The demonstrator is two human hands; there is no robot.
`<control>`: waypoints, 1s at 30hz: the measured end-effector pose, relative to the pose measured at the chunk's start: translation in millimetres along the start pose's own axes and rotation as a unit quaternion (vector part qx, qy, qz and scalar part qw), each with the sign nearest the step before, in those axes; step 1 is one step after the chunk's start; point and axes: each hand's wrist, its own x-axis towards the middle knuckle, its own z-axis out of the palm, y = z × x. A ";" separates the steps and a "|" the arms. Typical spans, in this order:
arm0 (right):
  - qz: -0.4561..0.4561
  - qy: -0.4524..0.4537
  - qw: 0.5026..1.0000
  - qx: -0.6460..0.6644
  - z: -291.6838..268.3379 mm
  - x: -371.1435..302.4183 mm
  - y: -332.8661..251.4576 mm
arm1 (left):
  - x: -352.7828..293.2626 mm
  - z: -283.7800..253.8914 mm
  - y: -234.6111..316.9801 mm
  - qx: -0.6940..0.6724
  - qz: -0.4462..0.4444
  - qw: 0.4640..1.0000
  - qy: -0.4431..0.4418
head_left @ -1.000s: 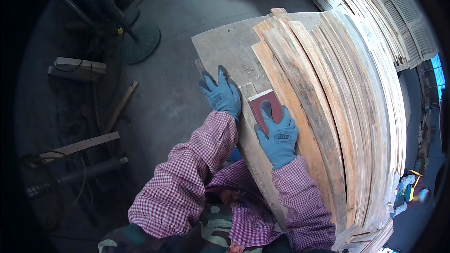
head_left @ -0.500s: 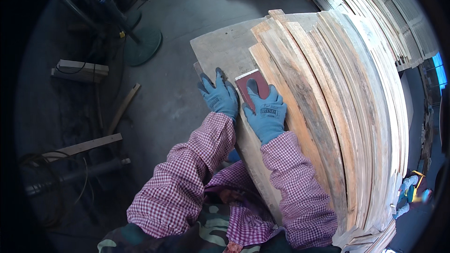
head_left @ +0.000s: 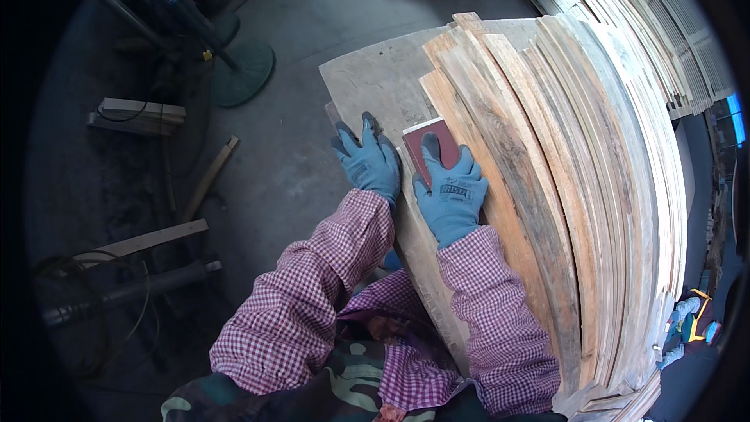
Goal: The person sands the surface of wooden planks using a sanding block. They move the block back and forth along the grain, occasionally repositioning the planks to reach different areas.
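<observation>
My right hand (head_left: 453,194), in a blue glove with dark fingertips, is closed on a dark red sanding block (head_left: 447,145) with a pale far edge. The block lies flat on the boards, beside a long orange-brown plank (head_left: 500,207). My left hand (head_left: 370,162), gloved the same way, rests at the left edge of the pale board (head_left: 426,246). Its fingers are stretched out and apart. The end of a narrow piece of wood (head_left: 332,112) shows just past the left fingertips. What lies under both palms is hidden.
Many long planks (head_left: 578,156) lie side by side to the right, over a wide grey board (head_left: 367,70). A round green base (head_left: 244,74) and loose timber (head_left: 141,116) stand on the floor at left. Another person (head_left: 691,327) is at the far right.
My right hand and the sanding block have shifted slightly to the right and nearer. My left hand stays in about the same place. The whole view has moved a little.
</observation>
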 end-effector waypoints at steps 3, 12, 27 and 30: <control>0.004 0.013 1.000 0.014 -1.1 12.8 -3.0 | 5.8 2.6 -0.1 -0.016 0.005 1.000 0.006; 0.012 -0.013 0.999 0.048 1.8 -105.8 38.4 | -0.1 4.8 -3.4 -0.014 0.001 1.000 0.017; 0.004 0.034 0.997 0.069 8.0 -76.6 28.6 | 2.1 4.5 -4.1 -0.032 -0.005 0.999 0.008; 0.015 0.006 0.999 0.046 6.4 -118.8 40.4 | -0.6 3.3 -2.0 -0.037 -0.012 0.999 0.008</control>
